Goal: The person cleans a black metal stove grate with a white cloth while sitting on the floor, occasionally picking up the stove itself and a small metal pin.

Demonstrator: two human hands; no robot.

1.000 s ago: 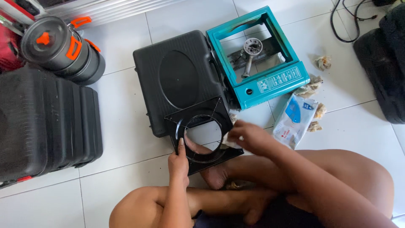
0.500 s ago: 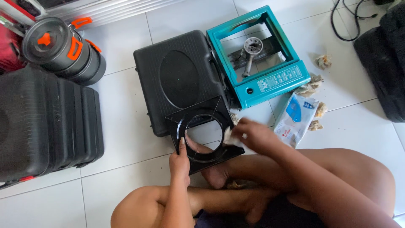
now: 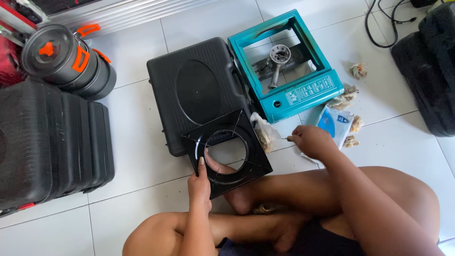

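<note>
White floor tiles [image 3: 142,137] are covered by a black case [image 3: 194,90] and teal stove [image 3: 289,71], while a black square plate [image 3: 227,151] is gripped at its ring by the left hand [image 3: 199,182] and a thin stick [image 3: 286,138] is pinched by the right hand [image 3: 313,141].

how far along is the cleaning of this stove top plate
Done: the black square plate is off the teal stove, whose burner sits bare. In hand: left hand holds the plate; right hand reaches beside a crumpled wipe. Left: plate not yet refitted.
</note>
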